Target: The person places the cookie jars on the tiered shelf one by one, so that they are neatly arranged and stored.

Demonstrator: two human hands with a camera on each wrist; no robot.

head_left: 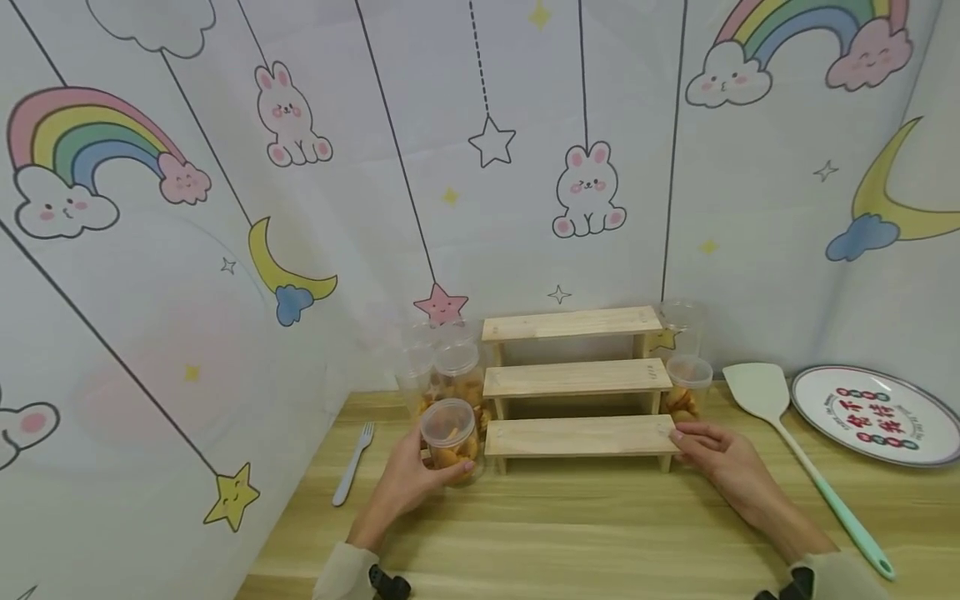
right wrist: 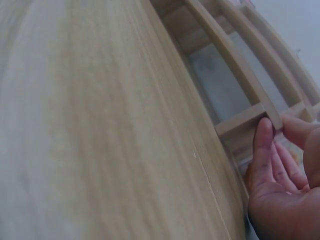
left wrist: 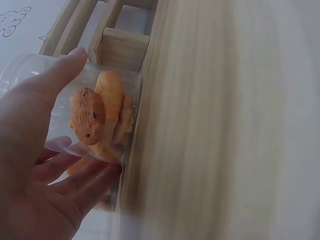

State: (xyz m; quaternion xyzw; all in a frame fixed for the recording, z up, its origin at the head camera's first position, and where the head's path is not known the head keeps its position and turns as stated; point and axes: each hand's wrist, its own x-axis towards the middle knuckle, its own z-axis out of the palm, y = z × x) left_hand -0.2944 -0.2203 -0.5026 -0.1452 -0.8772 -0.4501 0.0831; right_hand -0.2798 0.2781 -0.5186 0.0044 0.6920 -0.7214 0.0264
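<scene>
In the head view, a three-step wooden rack [head_left: 577, 437] stands on the table. My left hand [head_left: 405, 482] holds a clear plastic jar [head_left: 448, 422] at the rack's left front corner. Orange cookie-like pieces [left wrist: 87, 115] show through its wall in the left wrist view, with the thumb on one side of the jar and fingers on the other. At the opposite end, my right hand [head_left: 722, 468] pinches the right end of the lowest step between thumb and fingers, as the right wrist view shows at the board's corner [right wrist: 267, 107].
More clear jars [head_left: 459, 360] with orange pieces cluster behind the held one; another jar [head_left: 688, 371] stands right of the rack. A fork [head_left: 353, 467] lies at left. A spatula [head_left: 757, 390] and a printed plate [head_left: 817, 427] lie at right. A patterned curtain [head_left: 510, 250] hangs behind.
</scene>
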